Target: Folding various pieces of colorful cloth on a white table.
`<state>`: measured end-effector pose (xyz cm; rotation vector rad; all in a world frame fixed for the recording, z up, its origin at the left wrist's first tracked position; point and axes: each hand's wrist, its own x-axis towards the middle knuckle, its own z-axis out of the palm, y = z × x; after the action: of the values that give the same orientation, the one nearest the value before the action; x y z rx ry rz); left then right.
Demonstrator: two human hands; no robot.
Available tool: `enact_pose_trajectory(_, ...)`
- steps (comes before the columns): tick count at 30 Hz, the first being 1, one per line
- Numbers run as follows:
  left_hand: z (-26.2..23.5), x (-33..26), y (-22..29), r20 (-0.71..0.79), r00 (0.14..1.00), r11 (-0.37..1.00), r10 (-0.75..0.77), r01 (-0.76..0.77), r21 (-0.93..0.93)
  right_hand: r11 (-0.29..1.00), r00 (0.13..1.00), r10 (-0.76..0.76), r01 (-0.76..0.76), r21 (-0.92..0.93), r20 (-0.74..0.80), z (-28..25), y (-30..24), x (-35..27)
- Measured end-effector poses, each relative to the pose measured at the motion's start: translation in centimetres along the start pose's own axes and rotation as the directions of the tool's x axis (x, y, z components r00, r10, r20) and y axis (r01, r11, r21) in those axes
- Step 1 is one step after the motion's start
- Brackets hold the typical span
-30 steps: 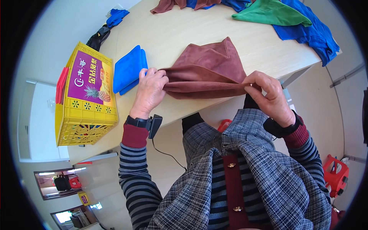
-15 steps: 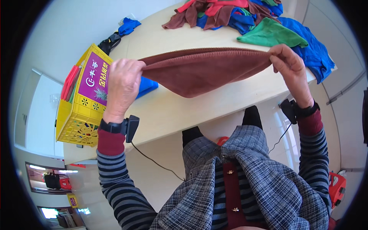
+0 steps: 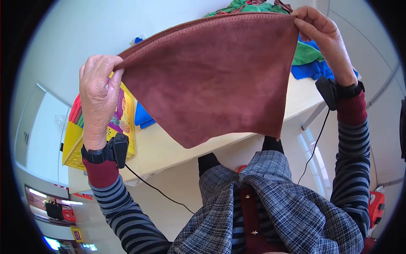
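A brown cloth [image 3: 215, 80] hangs spread between my two hands, raised above the table, its upper edge stretched and its lower edge falling loose. At its upper left corner my left hand [image 3: 100, 84] is closed, thumb against fingers. My right hand [image 3: 321, 34] pinches the upper right corner, higher than the left. Behind the cloth, partly hidden, lies a pile of green, blue and brown cloths [image 3: 311, 55]. Left of the cloth's lower part, a folded blue cloth [image 3: 144, 115] rests on the table.
A yellow plastic crate [image 3: 76, 144] with a purple panel stands at the table's left end, holding red and green cloths [image 3: 76, 111]. The pale table [image 3: 169, 148] has its front edge before my legs. A red object [image 3: 376, 207] is on the floor at right.
Both hands have risen and moved farther apart, stretching the brown cloth. It now hangs open as a broad sheet and covers much of the pile behind it.
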<state>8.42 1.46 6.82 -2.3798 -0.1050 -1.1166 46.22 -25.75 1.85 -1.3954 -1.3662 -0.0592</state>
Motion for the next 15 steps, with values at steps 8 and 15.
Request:
enact_pose_trajectory(8, -0.2, -1.1, 1.8, 0.187, 0.981, 0.998, 0.042, -0.032, -0.056, 1.000, 1.000, 0.012, -0.012, 0.022, 0.004, -0.5, -0.1, -0.2)
enact_pose_trajectory(15, -0.3, -2.4, 3.3, 0.316, 0.948, 0.953, -0.027, 0.120, -0.280, 1.000, 1.000, 0.018, -0.018, -0.002, -0.017, -0.9, 0.7, -1.7)
